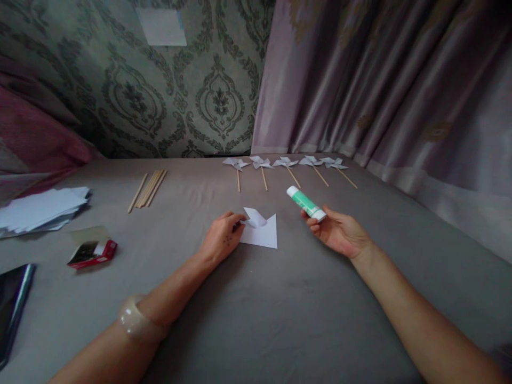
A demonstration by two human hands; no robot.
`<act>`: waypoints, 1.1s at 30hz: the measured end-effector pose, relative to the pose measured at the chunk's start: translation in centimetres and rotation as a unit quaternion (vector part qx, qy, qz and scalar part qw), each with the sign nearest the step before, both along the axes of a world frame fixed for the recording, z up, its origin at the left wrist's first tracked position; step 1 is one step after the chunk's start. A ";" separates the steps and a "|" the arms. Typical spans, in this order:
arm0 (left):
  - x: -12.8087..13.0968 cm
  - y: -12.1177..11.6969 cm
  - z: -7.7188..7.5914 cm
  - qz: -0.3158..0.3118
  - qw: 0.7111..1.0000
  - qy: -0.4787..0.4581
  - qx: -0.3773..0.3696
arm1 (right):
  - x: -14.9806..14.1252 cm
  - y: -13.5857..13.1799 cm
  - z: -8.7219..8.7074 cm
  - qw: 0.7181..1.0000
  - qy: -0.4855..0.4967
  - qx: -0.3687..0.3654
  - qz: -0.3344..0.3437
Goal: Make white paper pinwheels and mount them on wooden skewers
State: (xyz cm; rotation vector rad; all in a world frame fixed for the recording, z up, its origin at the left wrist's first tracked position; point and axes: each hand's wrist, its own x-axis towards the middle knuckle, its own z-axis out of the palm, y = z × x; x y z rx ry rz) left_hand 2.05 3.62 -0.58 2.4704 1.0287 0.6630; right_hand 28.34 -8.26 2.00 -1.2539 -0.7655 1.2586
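Observation:
My left hand (224, 234) pinches the left edge of a white paper square (262, 234) lying on the grey cloth. Two of the paper's corner flaps curl up toward its middle, and its left side is partly covered by my fingers. To the right of the paper, my right hand (334, 229) is raised a little above the cloth. It grips a green and white glue stick (306, 203) near its lower right end, with the other end pointing up and left. Whether the glue stick is capped I cannot tell.
Several finished paper pinwheels (286, 163) on sticks lie in a row at the back. Loose wooden sticks (152, 189) lie back left. A stack of white paper (44, 210), an open red box (93, 252) and a dark glossy device (14, 304) are at the left.

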 end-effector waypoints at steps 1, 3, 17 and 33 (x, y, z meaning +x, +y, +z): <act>0.0 0.0 0.1 0.006 1.000 0.004 -0.003 | -0.4 -0.1 -0.1 1.000 0.002 0.002 0.003; 0.0 0.0 0.2 0.017 1.000 0.011 -0.012 | -0.9 -0.1 -0.5 1.000 -0.022 0.013 -0.004; 0.3 -1.0 0.9 0.054 0.991 -0.007 -0.123 | 2.1 -0.1 -4.7 0.860 -0.477 0.016 -0.179; 0.2 -1.1 0.9 0.015 0.999 -0.010 -0.046 | 0.5 -3.4 -2.2 0.758 -0.630 -0.047 -0.159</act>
